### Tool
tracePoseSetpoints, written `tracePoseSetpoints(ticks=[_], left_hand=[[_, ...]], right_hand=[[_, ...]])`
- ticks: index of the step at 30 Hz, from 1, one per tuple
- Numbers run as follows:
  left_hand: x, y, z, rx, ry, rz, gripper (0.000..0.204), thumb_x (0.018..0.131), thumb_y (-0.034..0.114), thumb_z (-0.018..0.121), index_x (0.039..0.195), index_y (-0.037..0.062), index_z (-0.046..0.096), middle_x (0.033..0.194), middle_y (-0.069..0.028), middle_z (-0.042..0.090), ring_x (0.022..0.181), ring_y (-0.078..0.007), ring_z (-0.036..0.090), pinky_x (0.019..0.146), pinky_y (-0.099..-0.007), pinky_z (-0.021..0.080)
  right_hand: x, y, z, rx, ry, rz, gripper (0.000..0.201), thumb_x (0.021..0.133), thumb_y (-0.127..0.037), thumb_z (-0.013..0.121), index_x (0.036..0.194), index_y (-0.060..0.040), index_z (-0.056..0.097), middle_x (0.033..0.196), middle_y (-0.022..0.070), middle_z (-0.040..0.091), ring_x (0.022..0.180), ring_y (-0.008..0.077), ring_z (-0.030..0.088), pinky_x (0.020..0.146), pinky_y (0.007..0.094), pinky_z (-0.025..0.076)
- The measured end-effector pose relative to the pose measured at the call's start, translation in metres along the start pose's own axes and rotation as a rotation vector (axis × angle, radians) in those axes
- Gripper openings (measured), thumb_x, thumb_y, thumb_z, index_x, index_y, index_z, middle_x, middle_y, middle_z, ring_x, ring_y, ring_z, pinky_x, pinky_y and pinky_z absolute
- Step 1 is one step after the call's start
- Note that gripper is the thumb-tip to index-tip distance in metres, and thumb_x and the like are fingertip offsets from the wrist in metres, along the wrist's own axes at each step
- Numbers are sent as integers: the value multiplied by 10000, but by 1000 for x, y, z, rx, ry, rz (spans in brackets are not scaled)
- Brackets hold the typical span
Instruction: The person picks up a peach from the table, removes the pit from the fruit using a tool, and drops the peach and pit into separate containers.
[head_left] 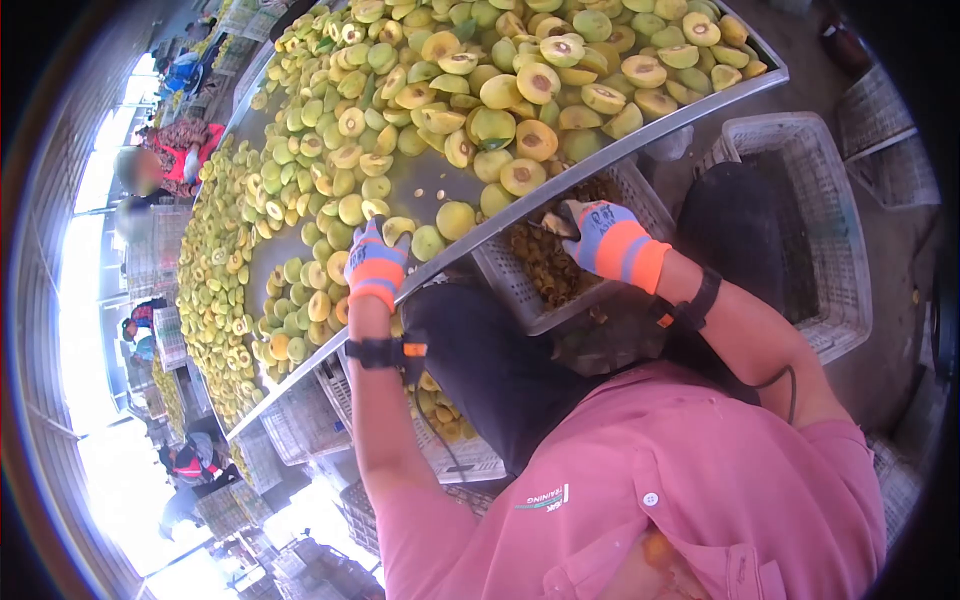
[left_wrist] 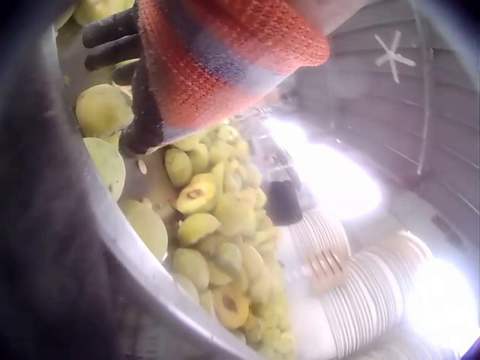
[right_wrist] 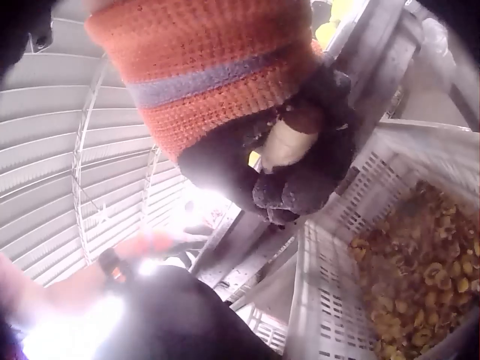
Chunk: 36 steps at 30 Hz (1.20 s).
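The gloved left hand (head_left: pixel 378 265) reaches over the near rim of the metal tray, fingers extended beside a halved green-yellow fruit (head_left: pixel 397 228). The left wrist view shows its dark fingers and thumb spread, with a fruit (left_wrist: pixel 103 110) near the gap between them; contact is unclear. Beyond the rim, the gloved right hand (head_left: pixel 610 240) is above a crate of brown-yellow pieces (head_left: pixel 550 270). Curled fingers of the right hand (right_wrist: pixel 262 157) grip a short tan handle (right_wrist: pixel 289 142); its far end is hidden.
Halved fruits (head_left: pixel 330 150) cover much of the tray (head_left: pixel 640 150). A large pale crate (head_left: pixel 840 230) stands at the right, and another crate with fruit (head_left: pixel 470 460) is below the rim. Other people (head_left: pixel 190 155) and stacked crates appear at the left.
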<state>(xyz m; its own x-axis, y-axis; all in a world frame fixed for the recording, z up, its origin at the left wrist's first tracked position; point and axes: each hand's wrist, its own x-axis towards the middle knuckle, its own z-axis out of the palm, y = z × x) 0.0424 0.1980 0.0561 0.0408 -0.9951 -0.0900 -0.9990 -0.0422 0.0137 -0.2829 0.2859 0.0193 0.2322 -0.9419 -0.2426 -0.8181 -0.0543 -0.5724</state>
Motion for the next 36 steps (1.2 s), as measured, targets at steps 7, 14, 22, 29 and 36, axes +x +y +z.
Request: tracePoseSetpoints(ticks=[7,14,22,29,36], left_hand=[[48,-30,34,-179,-103,15,725,762,379,756,1306,-19,488,1168,-218,635,1086,-362,617,895,-389,503],[-7,-20,-16,-1595,-363,-79,392,817,163,728,1141,7,571,947,-118,681,731,-190,673,575,-282,541],[-80,77,-7,-1555,50,114,498,783,119,755,1181,-50,508,1107,-137,658,999,-195,643,899,-314,511],[-89,125,7,-877,251,499,406,782,80,739,1142,-3,572,1103,-132,624,954,-236,624,837,-332,510],[-94,139,9,-1387,25,170,395,971,308,490,1180,-18,567,1076,-139,618,975,-219,600,879,-352,487]], right_hand=[[-12,-3,-5,80,-58,-48,350,839,-325,598,1034,-35,583,970,216,661,953,394,625,829,454,497],[-16,-5,-11,1013,-232,-120,299,879,-224,637,1097,-25,592,882,69,663,829,183,644,740,341,505],[-22,-17,-5,1210,-202,-213,322,899,-157,620,1206,-60,614,909,-14,643,787,48,557,698,243,464],[-29,-19,-24,693,10,-235,352,860,-263,613,1149,-61,612,910,172,669,826,304,629,744,388,500],[-19,-5,-6,597,167,-230,437,851,-404,594,1106,-49,599,890,233,656,854,406,627,757,451,505]])
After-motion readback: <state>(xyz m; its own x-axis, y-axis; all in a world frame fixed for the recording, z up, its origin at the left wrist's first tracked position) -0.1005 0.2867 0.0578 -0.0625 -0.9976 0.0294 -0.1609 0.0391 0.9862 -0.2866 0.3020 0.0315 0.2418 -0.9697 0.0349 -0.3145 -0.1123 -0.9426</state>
